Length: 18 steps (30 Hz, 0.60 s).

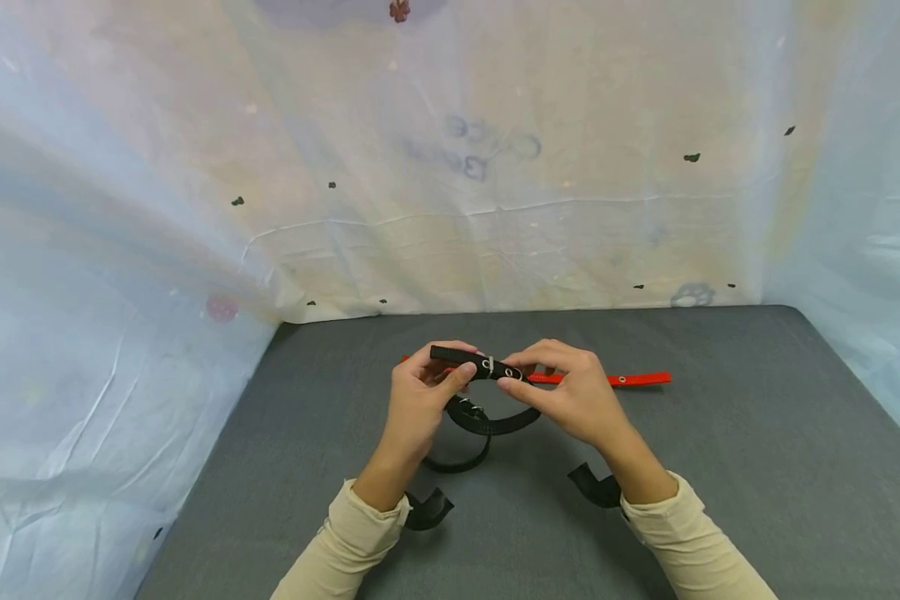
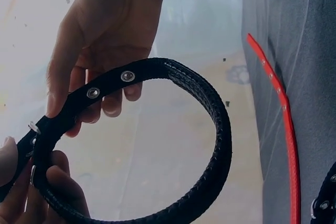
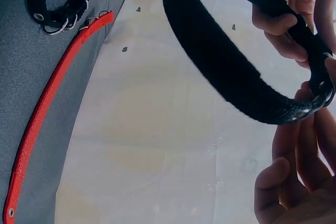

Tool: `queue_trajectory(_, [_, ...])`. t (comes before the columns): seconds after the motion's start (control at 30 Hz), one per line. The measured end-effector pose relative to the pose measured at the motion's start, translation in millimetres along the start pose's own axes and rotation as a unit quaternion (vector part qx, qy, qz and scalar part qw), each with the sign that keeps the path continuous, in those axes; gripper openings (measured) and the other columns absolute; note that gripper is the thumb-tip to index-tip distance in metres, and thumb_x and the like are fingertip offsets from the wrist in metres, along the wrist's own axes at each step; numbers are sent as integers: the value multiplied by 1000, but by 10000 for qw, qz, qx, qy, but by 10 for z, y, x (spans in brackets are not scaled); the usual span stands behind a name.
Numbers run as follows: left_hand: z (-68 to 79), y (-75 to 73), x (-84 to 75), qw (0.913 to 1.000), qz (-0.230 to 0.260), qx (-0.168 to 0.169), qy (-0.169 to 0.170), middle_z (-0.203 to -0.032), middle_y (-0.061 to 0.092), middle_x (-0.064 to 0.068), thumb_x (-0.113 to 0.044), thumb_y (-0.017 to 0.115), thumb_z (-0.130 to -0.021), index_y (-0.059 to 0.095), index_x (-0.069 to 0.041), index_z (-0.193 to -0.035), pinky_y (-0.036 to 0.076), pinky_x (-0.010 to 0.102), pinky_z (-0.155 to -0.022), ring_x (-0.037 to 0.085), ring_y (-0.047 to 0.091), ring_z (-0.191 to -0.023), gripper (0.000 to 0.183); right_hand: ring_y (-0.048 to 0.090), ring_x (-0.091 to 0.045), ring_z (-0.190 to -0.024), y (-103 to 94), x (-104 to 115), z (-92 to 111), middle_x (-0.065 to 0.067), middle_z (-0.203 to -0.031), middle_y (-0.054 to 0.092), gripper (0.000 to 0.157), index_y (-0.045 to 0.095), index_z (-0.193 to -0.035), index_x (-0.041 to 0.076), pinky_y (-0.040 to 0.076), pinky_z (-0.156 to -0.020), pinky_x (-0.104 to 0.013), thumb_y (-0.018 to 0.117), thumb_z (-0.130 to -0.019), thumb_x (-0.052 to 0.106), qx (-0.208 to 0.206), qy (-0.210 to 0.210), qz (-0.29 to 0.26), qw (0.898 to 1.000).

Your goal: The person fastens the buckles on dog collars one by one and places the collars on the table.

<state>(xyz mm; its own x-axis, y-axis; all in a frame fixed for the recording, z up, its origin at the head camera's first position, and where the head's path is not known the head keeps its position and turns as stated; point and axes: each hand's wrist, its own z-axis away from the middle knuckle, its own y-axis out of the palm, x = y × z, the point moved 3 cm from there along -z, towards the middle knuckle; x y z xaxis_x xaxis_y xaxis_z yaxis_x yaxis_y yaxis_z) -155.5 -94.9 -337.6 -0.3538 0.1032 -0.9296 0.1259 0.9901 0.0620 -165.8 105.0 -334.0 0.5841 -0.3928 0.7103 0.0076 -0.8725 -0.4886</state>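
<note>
Both hands hold a black collar (image 1: pixel 495 427) bent into a ring above the table. It has metal eyelets and a small metal keeper loop. My left hand (image 1: pixel 418 404) pinches it near the buckle end, thumb on the strap's free tip. My right hand (image 1: pixel 579 393) pinches the eyelet part between thumb and fingers. In the left wrist view the strap tip passes through the metal hardware at the lower left, beside the left fingertips (image 2: pixel 60 182). The right wrist view shows the closed loop of the collar (image 3: pixel 220 72), its buckle partly hidden by fingers.
A red collar (image 1: pixel 645 379) with eyelets lies stretched out on the grey table (image 1: pixel 757 433) behind the hands. Another black collar (image 1: pixel 461 467) lies looped on the table below the left hand. Pale plastic sheeting (image 1: pixel 495 258) hangs behind and at both sides.
</note>
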Motion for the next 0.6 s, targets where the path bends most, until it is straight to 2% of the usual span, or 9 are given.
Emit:
queue_trajectory(0.27, [11,-69,-45,9990,226,-392,7,-99,72,-4,-7,69,-93,65,6,-113,58,28,-75,14,66,-85,24,62,-9,-85,4,-11,1,13,-93,70,19,77,-102,29,49,-76,-30,82,-84,26,61,72,-88,9999])
queue_trajectory(0.47, [15,-38,-43,9995,171,-258,-84,-99,72,-5,-8,70,-92,65,7,-114,56,26,-78,12,67,-87,27,60,-4,-85,15,-6,16,16,-94,68,18,74,-101,31,50,-77,-31,81,-84,31,292,83,83,9995])
queue_trajectory(0.6, [13,-13,-39,9998,24,-149,-163,-98,72,-6,-9,70,-92,65,7,-114,54,25,-77,11,66,-86,27,61,-7,-85,24,5,17,15,-93,68,17,74,-98,29,53,-78,-33,83,-83,31,345,-70,26,9994])
